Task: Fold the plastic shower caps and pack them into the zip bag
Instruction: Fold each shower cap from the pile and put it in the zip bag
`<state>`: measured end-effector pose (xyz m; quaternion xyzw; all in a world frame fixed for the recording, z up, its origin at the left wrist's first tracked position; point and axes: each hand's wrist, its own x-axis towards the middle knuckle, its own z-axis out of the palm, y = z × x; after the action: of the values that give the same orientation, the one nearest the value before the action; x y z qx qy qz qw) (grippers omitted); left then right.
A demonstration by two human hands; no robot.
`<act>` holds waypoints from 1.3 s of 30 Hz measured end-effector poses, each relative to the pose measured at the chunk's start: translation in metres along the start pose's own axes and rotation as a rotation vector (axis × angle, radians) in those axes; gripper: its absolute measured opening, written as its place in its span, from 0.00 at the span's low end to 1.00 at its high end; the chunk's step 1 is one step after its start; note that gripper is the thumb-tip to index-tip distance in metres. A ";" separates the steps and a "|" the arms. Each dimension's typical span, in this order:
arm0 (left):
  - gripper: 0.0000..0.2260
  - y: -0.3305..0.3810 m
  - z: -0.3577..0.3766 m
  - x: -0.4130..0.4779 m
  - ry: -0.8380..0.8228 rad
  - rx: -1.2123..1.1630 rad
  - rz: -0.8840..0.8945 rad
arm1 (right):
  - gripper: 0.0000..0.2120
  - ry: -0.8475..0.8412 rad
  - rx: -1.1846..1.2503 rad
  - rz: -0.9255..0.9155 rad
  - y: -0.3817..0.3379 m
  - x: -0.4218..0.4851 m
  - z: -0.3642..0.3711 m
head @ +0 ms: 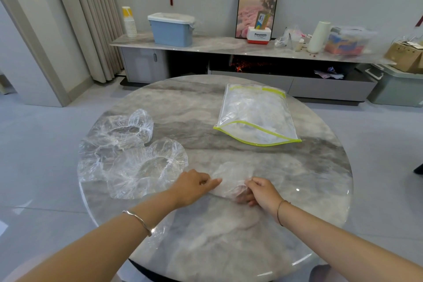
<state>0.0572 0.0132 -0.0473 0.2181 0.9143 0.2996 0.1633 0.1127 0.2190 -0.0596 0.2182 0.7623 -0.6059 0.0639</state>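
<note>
Watched via head cam. Round marble table (pixel 297 213) in front of me. The shower cap (pixel 231 181) being worked lay flattened at near ctr, btwn both hands. L hand (pixel 196 186) sat on its left end, index finger straight and laid on the plastic, other fingers tucked under; couldn't tell whether the thumb pinched or the hand only pressed. R hand (pixel 261 192) was clenched on the cap's right end, fingers curled w/ plastic bunched over them.

Two more caps lay unfolded on the left side: near loose cap (pixel 142 171) just beside the L hand, far loose cap (pixel 128 128) beyond it, edges touching. Zip bag (pixel 256 117) w/ lime trim lay flat at far right, well apart from the hands, crumpled clear plastic visible inside; couldn't tell if the zip was closed.

Silver bangle (pixel 138 221) on L wrist. Beyond the table, a low sideboard (pixel 217 44) carried a blue lidded bin (pixel 171 30) and a Panasonic box (pixel 258 35).
</note>
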 end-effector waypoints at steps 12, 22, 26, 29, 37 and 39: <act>0.09 -0.001 0.016 0.008 0.002 -0.168 -0.185 | 0.10 0.245 -0.746 -0.831 -0.005 -0.006 -0.010; 0.17 0.013 0.026 0.004 0.217 0.576 0.572 | 0.26 -0.187 -1.158 -0.518 0.012 0.002 0.004; 0.33 0.007 0.043 -0.008 0.020 0.633 0.405 | 0.31 -0.230 -1.183 -0.488 0.018 0.004 0.001; 0.42 -0.003 0.049 -0.010 -0.087 0.614 0.353 | 0.45 -0.233 -1.173 -0.491 0.023 0.009 -0.005; 0.43 -0.002 0.047 -0.010 -0.155 0.601 0.318 | 0.38 -0.079 -1.149 -0.736 0.019 0.005 -0.022; 0.44 0.001 0.046 -0.010 -0.179 0.640 0.308 | 0.24 -0.030 -1.119 -0.947 0.016 0.000 -0.021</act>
<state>0.0856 0.0307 -0.0799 0.4187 0.9003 -0.0009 0.1190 0.1226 0.2418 -0.0682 -0.2083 0.9694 -0.0917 -0.0923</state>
